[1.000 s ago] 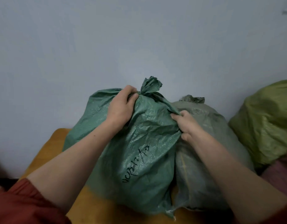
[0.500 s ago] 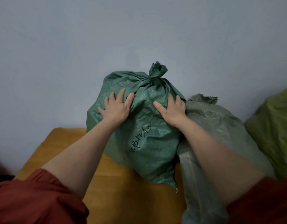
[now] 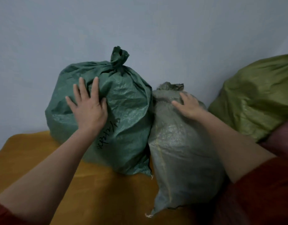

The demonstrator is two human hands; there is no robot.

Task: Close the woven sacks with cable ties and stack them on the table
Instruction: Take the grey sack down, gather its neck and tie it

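A dark green woven sack stands upright on the orange table against the wall, its neck bunched shut at the top, black writing on its front. My left hand lies flat on its left front, fingers spread. To its right leans a grey-green woven sack, its gathered top toward the wall. My right hand rests palm down on that sack's upper part, fingers apart. No cable tie shows.
A yellow-green sack lies at the far right, with something dark pink in front of it. A pale blue wall runs right behind the sacks. The table's left edge is near my left forearm.
The dark green sack went from gripped to set upright near the wall. My right hand has moved off it onto the grey-green sack. My left hand stays flat on it.
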